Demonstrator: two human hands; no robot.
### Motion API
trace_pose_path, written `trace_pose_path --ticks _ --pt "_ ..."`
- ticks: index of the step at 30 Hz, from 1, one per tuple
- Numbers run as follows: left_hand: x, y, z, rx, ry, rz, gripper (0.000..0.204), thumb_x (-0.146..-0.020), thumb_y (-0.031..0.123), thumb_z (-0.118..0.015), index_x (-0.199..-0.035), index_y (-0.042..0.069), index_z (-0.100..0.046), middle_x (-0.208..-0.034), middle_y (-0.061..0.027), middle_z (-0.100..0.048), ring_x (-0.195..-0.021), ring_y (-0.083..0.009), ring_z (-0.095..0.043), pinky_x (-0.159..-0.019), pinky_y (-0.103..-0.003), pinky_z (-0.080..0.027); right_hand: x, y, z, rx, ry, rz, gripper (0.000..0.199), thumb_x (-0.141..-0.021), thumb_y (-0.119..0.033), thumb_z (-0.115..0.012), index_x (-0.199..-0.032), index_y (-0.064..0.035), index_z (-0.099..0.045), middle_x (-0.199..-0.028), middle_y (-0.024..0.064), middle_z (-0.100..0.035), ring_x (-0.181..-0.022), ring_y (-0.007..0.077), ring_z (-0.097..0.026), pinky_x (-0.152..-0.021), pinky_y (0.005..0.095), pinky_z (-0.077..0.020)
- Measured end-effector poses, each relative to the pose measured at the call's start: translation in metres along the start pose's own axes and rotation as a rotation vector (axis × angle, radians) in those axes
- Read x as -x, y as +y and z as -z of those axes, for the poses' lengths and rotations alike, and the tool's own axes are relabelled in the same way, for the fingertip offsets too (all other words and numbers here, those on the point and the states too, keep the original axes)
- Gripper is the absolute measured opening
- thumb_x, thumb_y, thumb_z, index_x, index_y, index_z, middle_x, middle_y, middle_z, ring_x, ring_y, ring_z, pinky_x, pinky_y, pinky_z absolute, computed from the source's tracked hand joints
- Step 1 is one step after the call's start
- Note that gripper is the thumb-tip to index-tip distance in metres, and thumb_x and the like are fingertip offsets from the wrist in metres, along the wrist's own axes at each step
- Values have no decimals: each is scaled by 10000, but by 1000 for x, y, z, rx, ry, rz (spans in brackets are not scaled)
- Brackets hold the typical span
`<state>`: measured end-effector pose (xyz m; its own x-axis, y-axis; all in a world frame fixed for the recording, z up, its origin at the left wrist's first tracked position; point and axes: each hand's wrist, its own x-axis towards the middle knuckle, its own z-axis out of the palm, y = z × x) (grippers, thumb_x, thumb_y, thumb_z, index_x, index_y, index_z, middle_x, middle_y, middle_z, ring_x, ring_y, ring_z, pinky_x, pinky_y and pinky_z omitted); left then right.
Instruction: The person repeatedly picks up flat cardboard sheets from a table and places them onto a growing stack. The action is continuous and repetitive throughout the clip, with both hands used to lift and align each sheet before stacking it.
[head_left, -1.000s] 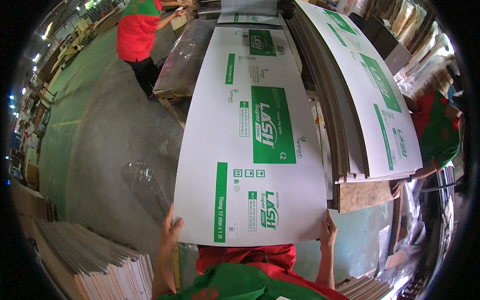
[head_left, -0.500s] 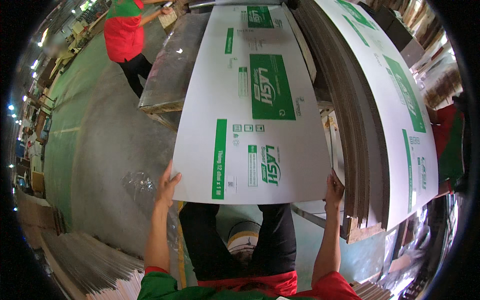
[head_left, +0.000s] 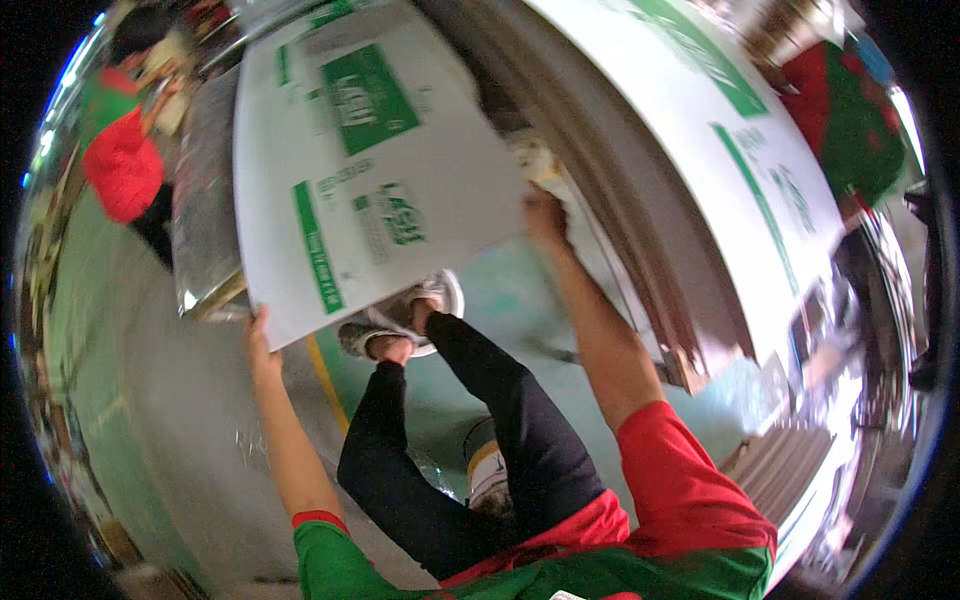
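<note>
Black trousers [head_left: 480, 385]: bent at the knees, below the hands.
Bucket [head_left: 487, 462]: pale with a yellow band, seen between the trouser legs.
Low stack [head_left: 785, 455]: brown-edged, lying at the right.
Shoes [head_left: 362, 340]: planted on the floor, partly hidden beneath the sheet's near edge.
Left hand [head_left: 262, 345]: pinching the near left corner of the printed sheet [head_left: 460, 170], close to the near right corner of the bench [head_left: 207, 190]; too blurred to place each finger.
Right hand [head_left: 545, 215]: curled on the sheet's near right corner, beside the tall stack [head_left: 650, 220].
Printed sheet: white with green panels, stretched between both hands, running along the bench's right edge; tilted, near end over the floor.
Bench: plastic-covered, wooden along the near edge.
Tall stack: brown-sided, topped by a similar white sheet [head_left: 775, 150].
Right co-worker [head_left: 850, 130]: at the tall stack's right edge.
Left co-worker [head_left: 125, 165]: beside the bench's left edge.
</note>
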<state>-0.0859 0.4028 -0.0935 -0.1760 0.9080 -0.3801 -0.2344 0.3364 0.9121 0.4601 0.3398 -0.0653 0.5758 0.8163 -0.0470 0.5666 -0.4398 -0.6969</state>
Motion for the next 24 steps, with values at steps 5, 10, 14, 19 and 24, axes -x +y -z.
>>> trace_pose_path --ticks 5,10,14,19,24 --pt "41 -44 -71 331 285 -2 444 -948 176 -647 -1301 -59 -515 -1147 -162 -638 -998 -288 -654 -806 -333 -577 125 -81 165 -91 -246 817 392 -887 -140 -653 -1260 -25 -618 -1184 215 -664 -1071 345 -648 -975 429 -493" --pt "273 -97 -217 48 -622 49 168 -959 98 -561 -1092 -5 -567 -996 -106 -646 -858 -233 -668 -798 -343 -570 110 34 373 845 172 382 510 -980 -349 -441 -1411 -79 -457 -1464 166 -362 -1333 373 -337 -1116 475 -262" --pt "425 -57 -354 78 -1160 315 539 -1018 438 -514 -1294 -25 -514 -1157 -176 -647 -961 -267 -687 -824 -403 -583 104 116 350 570 102 446 598 -1052 -489 -271 -1551 -163 -321 -1643 126 -165 -1515 379 -68 -1213 527 -74" --pt "455 0 -426 -436 -713 -72 478 -922 346 -637 -822 -121 -639 -681 -147 -639 -552 -216 -641 -513 -406 -562 127 69 321 -235 129 502 581 -1047 -447 -329 -1483 -74 -426 -1545 149 -372 -1467 319 -225 -1203 440 -150" --pt "448 88 -414 47 -786 -72 320 -948 147 -566 -1019 -163 -598 -768 -228 -681 -556 -260 -693 -405 -329 -569 122 79 431 324 988 666 382 -969 -283 -643 -1214 10 -651 -1121 150 -697 -1019 270 -646 -935 381 -490"
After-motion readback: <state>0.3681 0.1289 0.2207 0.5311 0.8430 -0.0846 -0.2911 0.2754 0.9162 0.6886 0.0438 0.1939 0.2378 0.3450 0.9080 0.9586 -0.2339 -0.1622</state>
